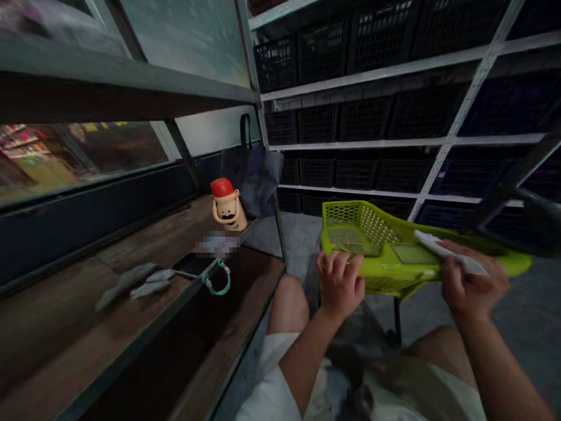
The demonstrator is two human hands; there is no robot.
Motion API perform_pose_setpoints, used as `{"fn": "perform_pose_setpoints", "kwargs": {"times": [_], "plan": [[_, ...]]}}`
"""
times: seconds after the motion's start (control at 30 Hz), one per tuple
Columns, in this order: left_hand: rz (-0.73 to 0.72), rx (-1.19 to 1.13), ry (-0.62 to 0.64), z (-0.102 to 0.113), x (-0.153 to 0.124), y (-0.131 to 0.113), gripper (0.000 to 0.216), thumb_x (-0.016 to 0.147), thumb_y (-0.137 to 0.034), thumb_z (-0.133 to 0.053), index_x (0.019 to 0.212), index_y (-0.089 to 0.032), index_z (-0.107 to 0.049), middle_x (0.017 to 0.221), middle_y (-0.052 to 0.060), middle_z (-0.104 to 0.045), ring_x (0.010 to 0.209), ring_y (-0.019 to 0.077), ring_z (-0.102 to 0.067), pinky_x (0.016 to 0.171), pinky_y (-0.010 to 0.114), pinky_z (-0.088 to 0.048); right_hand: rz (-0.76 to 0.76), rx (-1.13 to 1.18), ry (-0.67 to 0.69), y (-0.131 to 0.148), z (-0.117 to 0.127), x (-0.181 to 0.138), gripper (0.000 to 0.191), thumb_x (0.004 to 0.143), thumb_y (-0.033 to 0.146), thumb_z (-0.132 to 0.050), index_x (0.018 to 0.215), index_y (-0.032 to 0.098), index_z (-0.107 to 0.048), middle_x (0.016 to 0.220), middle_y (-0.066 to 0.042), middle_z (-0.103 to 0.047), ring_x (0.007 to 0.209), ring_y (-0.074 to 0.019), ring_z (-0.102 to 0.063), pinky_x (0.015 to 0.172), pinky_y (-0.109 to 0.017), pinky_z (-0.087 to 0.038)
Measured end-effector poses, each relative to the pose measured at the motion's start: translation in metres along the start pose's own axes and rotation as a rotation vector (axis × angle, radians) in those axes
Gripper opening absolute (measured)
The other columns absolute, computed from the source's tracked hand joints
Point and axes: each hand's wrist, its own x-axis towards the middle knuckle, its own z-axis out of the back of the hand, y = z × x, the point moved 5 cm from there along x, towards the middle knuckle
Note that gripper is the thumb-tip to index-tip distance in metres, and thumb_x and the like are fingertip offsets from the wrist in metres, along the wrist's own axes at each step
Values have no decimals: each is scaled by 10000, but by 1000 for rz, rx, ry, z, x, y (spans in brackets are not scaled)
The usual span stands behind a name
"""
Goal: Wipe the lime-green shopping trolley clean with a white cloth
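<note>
My left hand curls over the near left rim of a lime-green plastic basket, fingers closed on the edge. My right hand is at the basket's right side, fingers closed around a white cloth or wipe that lies against the basket's rim. The basket looks empty inside, and it sits above my knees on a dark stand.
A wooden workbench at left carries a red-capped tan bottle, grey gloves, a dark phone and a teal cord loop. A dark bag hangs on the post. Shelves of black crates fill the back.
</note>
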Motion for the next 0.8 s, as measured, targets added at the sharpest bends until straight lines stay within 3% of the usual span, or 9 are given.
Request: {"fn": "perform_pose_setpoints", "kwargs": {"times": [0.33,0.43,0.5,0.6,0.67,0.8], "plan": [[12,16,7,-4,2,2,387,757,-202,-649,1142,-246,-654,1042,44,-702,1064,250,-615,1114,500,-356,-65,-51,34,-6,-6,-1,340,881,392,-500,874,194,-777,848,-104,-793,839,-239,-756,757,-333,-517],[-29,-22,93,0,11,7,447,774,-182,-673,1213,-254,-622,1048,38,-713,1054,234,-635,1094,481,-417,-107,-52,106,-10,-8,3,369,910,423,-491,889,190,-776,899,-113,-795,884,-238,-752,792,-340,-506],[-60,-75,199,4,19,10,578,803,-146,-658,1359,-209,-515,1109,53,-712,1080,211,-641,1088,435,-457,-162,-22,186,-13,-9,8,339,925,429,-529,921,187,-767,1015,-119,-789,928,-228,-745,837,-338,-496],[-92,-87,301,10,28,11,526,850,-110,-622,1355,-202,-511,1315,94,-637,1265,228,-576,1096,429,-475,-266,58,289,-10,-6,12,302,946,409,-550,1058,189,-725,1203,-120,-739,1078,-226,-708,956,-358,-470],[-81,-66,307,12,30,10,468,880,-90,-589,1336,-173,-523,1376,118,-605,1393,259,-476,1135,467,-443,-270,54,326,6,-4,10,317,976,354,-493,1197,205,-664,1290,-107,-699,1238,-240,-631,1058,-418,-412],[-85,-90,283,8,27,9,545,888,-66,-585,1410,-155,-458,1340,118,-648,1348,252,-537,1137,475,-453,-115,-54,425,79,-16,-6,463,938,137,-414,1378,223,-530,1419,-94,-612,1403,-233,-482,1169,-488,-241]]}}
